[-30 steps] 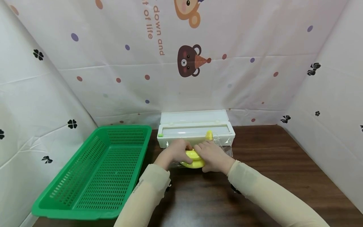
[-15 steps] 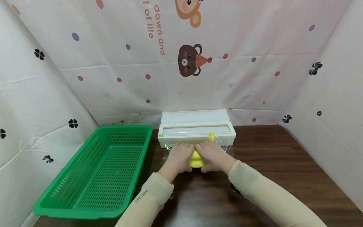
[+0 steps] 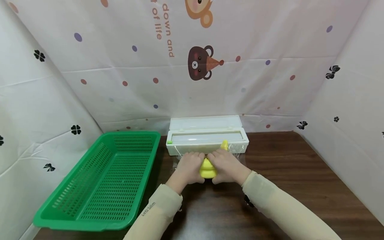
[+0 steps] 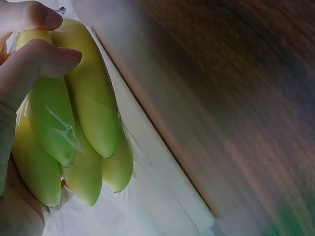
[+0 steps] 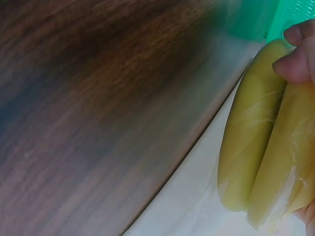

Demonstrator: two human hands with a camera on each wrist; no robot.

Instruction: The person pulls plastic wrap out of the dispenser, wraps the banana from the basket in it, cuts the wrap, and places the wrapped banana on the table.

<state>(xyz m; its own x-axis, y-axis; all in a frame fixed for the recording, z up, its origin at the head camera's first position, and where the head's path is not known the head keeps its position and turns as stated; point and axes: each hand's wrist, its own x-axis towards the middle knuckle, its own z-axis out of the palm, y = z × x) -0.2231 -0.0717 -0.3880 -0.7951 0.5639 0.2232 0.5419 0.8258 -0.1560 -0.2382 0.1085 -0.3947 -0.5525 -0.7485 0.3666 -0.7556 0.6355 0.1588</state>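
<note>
A bunch of yellow bananas (image 3: 208, 173) is between my two hands in the head view, with clear cling film (image 3: 241, 157) over and around it. My left hand (image 3: 189, 168) grips the bunch from the left. From the right, my right hand (image 3: 227, 165) holds it, and a yellow tip sticks up behind that hand. In the left wrist view, film clings shiny and creased over several bananas (image 4: 93, 98), with greenish ends. Film also covers the bananas (image 5: 251, 132) in the right wrist view. Just behind the hands sits a white film dispenser (image 3: 207, 147), its lid raised.
A green plastic basket (image 3: 81, 225) with slotted sides stands at the left on the dark wooden table (image 3: 279, 186). A white printed cloth (image 3: 120, 100) hangs behind the table and along both sides. A small green slider (image 3: 170, 142) sits at the dispenser's left end.
My left hand has turned over the bunch, its knuckles now on top and less yellow showing. My right hand keeps its hold in nearly the same spot. The basket and dispenser stay put.
</note>
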